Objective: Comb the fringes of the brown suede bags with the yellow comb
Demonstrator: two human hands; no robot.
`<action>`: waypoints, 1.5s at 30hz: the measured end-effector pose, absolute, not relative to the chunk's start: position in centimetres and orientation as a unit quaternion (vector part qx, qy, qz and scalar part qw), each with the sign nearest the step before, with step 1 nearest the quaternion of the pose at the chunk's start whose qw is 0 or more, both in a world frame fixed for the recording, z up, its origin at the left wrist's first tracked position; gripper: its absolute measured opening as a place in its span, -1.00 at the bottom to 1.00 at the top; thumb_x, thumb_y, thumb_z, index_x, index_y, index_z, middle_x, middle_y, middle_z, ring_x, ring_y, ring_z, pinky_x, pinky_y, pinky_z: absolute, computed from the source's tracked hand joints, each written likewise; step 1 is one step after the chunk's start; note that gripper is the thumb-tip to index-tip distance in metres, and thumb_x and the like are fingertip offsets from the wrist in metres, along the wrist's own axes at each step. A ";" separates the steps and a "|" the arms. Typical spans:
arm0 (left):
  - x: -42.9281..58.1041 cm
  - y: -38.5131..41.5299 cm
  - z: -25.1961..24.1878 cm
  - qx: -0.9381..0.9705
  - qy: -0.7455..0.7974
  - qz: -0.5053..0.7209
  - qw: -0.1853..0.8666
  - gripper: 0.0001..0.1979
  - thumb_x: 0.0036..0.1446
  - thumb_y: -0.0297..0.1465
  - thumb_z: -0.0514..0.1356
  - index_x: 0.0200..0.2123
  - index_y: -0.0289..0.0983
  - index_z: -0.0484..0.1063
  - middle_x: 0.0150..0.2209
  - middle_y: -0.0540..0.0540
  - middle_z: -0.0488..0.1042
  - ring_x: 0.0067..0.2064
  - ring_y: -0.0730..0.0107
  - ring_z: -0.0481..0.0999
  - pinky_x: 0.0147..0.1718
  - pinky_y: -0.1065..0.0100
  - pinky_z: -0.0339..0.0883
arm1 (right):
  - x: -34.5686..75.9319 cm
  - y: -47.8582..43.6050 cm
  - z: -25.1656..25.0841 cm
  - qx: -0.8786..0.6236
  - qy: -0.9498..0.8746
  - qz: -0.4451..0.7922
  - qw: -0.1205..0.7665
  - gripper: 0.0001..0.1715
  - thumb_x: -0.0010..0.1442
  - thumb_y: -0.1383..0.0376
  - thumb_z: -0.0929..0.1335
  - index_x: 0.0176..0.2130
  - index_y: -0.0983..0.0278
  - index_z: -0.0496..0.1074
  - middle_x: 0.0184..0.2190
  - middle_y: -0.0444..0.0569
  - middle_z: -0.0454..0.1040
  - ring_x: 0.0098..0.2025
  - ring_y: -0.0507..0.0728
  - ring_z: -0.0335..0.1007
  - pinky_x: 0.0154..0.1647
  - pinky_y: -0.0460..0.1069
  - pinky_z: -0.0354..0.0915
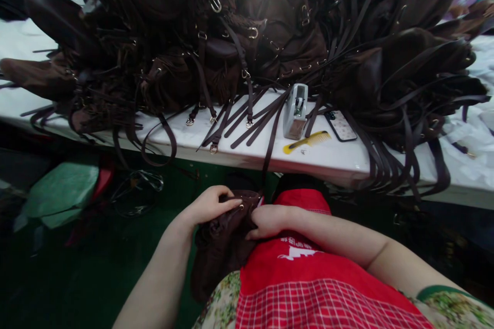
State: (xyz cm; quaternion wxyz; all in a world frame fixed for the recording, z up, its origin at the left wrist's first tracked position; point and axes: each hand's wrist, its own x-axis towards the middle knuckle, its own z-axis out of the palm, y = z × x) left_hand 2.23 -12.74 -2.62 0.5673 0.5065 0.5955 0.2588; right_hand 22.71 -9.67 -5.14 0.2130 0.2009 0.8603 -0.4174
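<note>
White table (347, 155) under brown bags (301, 56)

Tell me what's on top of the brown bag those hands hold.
On the brown bag, the left hand rests near a gold eyelet; the right hand grips the side nearer the red apron. What they cover can't be seen.

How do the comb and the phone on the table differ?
Color: the comb is yellow with a dark patch, while the phone shows a pale, spotted back with a dark rim.
Shape: the comb is slim and toothed; the phone is a broader, rounded rectangle.
Pose: the comb's left end lies nearer the person, whereas the phone slants the other way, its right end nearer.
Both lie flat on the white table.
</note>
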 end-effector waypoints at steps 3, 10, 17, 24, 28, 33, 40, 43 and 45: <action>4.6 -11.3 0.0 0.678 0.525 0.263 0.443 -0.57 -0.01 -0.28 0.25 -0.03 -0.26 0.42 0.04 -0.18 0.41 0.10 0.09 0.33 0.15 0.17 0.10 | 22.5 -9.7 -5.4 0.142 0.838 -0.468 0.242 -0.75 0.09 0.19 0.37 -0.32 0.33 0.51 -0.42 -0.05 0.53 -0.42 0.04 0.38 -0.40 -0.10 0.25; 8.1 -8.9 0.1 0.767 0.417 -0.004 0.487 -0.66 0.09 -0.48 -0.03 -0.30 -0.27 0.55 -0.27 -0.10 0.57 -0.26 0.26 0.51 -0.25 0.37 0.31 | 24.6 -7.2 -3.5 0.092 0.645 -0.710 0.269 -0.75 0.08 0.20 0.37 -0.41 0.38 0.41 -0.57 -0.19 0.36 -0.55 -0.05 0.25 -0.55 -0.16 0.19; 6.6 -7.4 -2.0 0.689 0.390 0.026 0.610 -0.67 -0.04 -0.42 0.08 -0.21 -0.23 0.56 -0.19 -0.03 0.58 -0.19 0.25 0.50 -0.22 0.41 0.30 | 27.1 -1.2 -0.8 0.178 0.668 -0.702 0.173 -0.79 0.05 0.32 0.32 -0.31 0.40 0.46 -0.57 -0.21 0.33 -0.58 -0.11 0.15 -0.61 -0.19 0.06; 9.1 -11.4 -4.1 0.394 0.345 0.208 0.826 -0.54 0.04 -0.10 0.07 -0.32 -0.36 0.58 -0.34 -0.22 0.58 -0.26 0.16 0.54 -0.16 0.25 0.37 | 27.4 1.2 -2.5 0.169 0.682 -0.682 0.201 -0.67 0.01 0.16 0.42 -0.37 0.40 0.42 -0.63 -0.24 0.28 -0.62 -0.11 0.12 -0.64 -0.18 0.03; 10.1 -12.2 -3.6 0.528 0.332 0.199 0.756 -0.61 -0.02 -0.16 0.28 -0.21 -0.33 0.56 -0.19 -0.20 0.57 -0.11 0.10 0.51 -0.06 0.23 0.33 | 26.9 1.1 -3.7 0.165 0.678 -0.688 0.203 -0.62 -0.03 0.11 0.46 -0.39 0.40 0.41 -0.66 -0.26 0.26 -0.62 -0.10 0.13 -0.64 -0.18 0.04; 10.6 -13.4 -4.6 0.443 0.367 0.270 0.772 -0.70 0.06 -0.22 0.26 -0.28 -0.35 0.55 -0.24 -0.15 0.56 -0.17 0.20 0.51 -0.10 0.29 0.32 | 26.4 1.2 -2.9 0.201 0.750 -0.628 0.051 -0.59 0.00 0.13 0.45 -0.21 0.35 0.45 -0.33 -0.08 0.47 -0.36 -0.01 0.36 -0.35 -0.12 0.27; 10.1 -15.4 -7.3 0.315 0.408 0.393 0.761 -0.70 0.08 -0.22 0.25 -0.29 -0.37 0.49 -0.29 -0.15 0.51 -0.23 0.26 0.48 -0.17 0.32 0.31 | 31.2 4.9 -1.9 0.604 0.788 -0.122 0.010 -0.58 0.27 0.10 0.20 -0.06 0.33 0.38 -0.22 0.16 0.50 -0.15 0.22 0.41 -0.14 0.05 0.23; 10.0 -15.3 -7.7 0.324 0.389 0.398 0.765 -0.71 0.07 -0.23 0.26 -0.28 -0.37 0.49 -0.28 -0.16 0.51 -0.21 0.23 0.48 -0.15 0.30 0.30 | 32.9 5.2 -2.9 0.629 0.769 -0.092 0.070 -0.51 0.28 0.03 0.16 -0.01 0.32 0.32 -0.21 0.17 0.51 -0.16 0.23 0.43 -0.17 0.04 0.22; 10.0 -15.2 -7.9 0.319 0.377 0.398 0.773 -0.73 0.09 -0.25 0.25 -0.27 -0.36 0.49 -0.29 -0.15 0.51 -0.22 0.24 0.48 -0.16 0.31 0.30 | 33.6 4.7 -3.4 0.626 0.770 -0.081 0.095 -0.46 0.27 -0.03 0.13 -0.08 0.32 0.35 -0.23 0.17 0.51 -0.17 0.23 0.43 -0.20 0.03 0.22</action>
